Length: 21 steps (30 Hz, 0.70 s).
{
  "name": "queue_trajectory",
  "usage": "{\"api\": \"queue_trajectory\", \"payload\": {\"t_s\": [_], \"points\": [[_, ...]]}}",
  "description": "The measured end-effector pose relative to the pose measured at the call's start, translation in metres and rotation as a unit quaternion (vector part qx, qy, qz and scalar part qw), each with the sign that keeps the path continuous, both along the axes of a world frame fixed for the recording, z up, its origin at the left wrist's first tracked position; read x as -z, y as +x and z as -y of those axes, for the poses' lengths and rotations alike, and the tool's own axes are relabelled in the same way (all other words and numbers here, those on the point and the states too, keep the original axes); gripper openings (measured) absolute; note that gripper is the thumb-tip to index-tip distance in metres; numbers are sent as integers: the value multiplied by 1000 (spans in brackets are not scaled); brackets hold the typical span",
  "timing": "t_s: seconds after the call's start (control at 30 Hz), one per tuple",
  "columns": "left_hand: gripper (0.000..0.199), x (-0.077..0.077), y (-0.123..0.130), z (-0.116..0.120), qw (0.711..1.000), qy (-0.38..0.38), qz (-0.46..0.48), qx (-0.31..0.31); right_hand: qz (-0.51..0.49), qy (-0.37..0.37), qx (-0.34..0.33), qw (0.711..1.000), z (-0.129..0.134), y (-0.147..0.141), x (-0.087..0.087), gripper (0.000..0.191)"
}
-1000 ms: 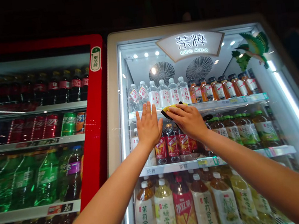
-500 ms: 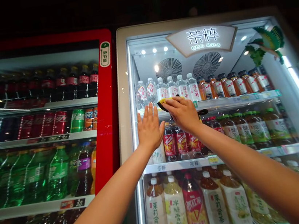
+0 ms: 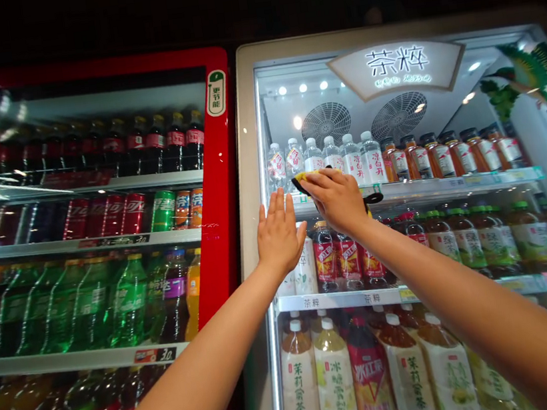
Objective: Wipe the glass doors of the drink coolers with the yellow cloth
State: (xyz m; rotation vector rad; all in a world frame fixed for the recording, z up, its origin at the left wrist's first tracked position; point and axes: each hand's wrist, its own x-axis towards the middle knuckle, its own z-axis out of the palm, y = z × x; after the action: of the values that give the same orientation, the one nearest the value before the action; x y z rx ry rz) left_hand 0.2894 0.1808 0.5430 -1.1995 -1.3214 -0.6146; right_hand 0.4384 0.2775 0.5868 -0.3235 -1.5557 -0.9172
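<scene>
My left hand (image 3: 279, 239) lies flat with fingers spread against the glass door of the pale-framed drinks fridge (image 3: 249, 127), near its left edge. A little higher and to the right, my right hand (image 3: 341, 199) presses a yellow cloth with black edging (image 3: 302, 179) to the same glass. Its fingers lie over the cloth and hide most of it; a black loop pokes out beside the wrist. Behind the door, clear water bottles (image 3: 351, 154) and red-labelled tea bottles (image 3: 350, 259) stand on shelves, partly covered by my hands and forearms.
To the left stands a red-framed fridge (image 3: 224, 191) with cola bottles, cans and green soda bottles (image 3: 129, 298). A lit sign (image 3: 397, 69) and a green bird-shaped decoration (image 3: 533, 73) are at the top of the right fridge. Larger bottles (image 3: 333, 372) fill its lower shelf.
The view has turned left, so both fridges appear farther right. Against the bottles behind the glass, both hands and the cloth sit slightly farther left.
</scene>
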Motion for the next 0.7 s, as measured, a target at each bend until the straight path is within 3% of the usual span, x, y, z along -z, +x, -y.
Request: {"api": "queue_trajectory", "payload": {"t_s": [0.07,0.13,0.23,0.37,0.47,0.57,0.63,0.7], "points": [[66,1,-2,0,1000,2,-3,0,43,38,-2,998,-4,10,11,39],[66,1,-4,2,1000,2,-6,-2,39,51,-5,998,-9,18,9,37],[66,2,-11,7,1000,2,-3,-16,-39,31,-26,998,-9,7,-14,36],[67,5,-19,15,999,0,1,-35,-92,-5,-59,994,12,-35,-36,39],[68,10,-25,21,999,8,5,-42,-19,2,-51,999,26,-50,-23,39],[68,14,-34,26,999,8,8,-52,61,35,-38,997,27,-41,-4,39],[68,17,-40,30,998,6,7,-60,64,39,-41,996,24,-33,-3,36],[68,19,-46,34,998,5,5,-67,27,16,-47,998,24,-35,-14,34]]}}
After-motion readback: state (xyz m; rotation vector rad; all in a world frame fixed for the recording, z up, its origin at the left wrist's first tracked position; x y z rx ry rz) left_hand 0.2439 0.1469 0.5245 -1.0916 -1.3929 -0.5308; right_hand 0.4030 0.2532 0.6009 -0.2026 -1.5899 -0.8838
